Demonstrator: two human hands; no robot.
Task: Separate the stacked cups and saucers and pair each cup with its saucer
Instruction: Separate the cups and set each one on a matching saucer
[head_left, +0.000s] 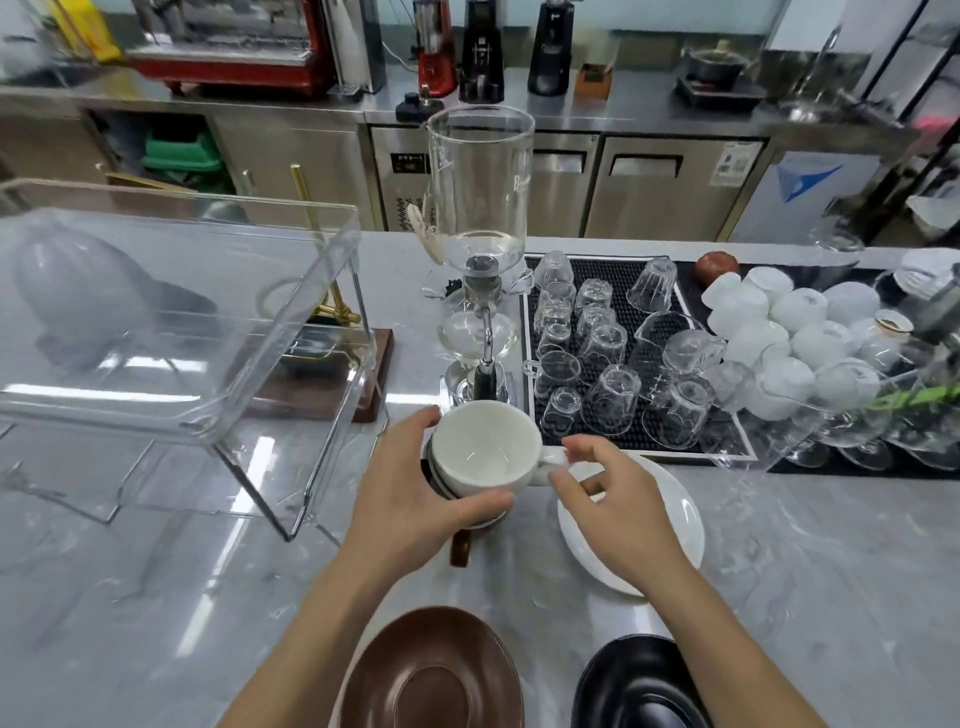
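Note:
A white cup (485, 449) tops a stack of cups in the middle of the counter; a brown cup's handle (460, 548) sticks out at the stack's base. My left hand (415, 499) wraps around the stack from the left, just below the white cup. My right hand (597, 493) pinches the white cup's handle (551, 460). Under that hand lies a white saucer (675, 519). A brown saucer (431, 670) and a black saucer (636, 683) lie at the near edge.
A glass siphon brewer (480, 249) stands right behind the stack. A black mat (628, 270) with several upturned glasses lies to the right, with white cups (795, 312) beyond. A clear acrylic case (171, 312) fills the left.

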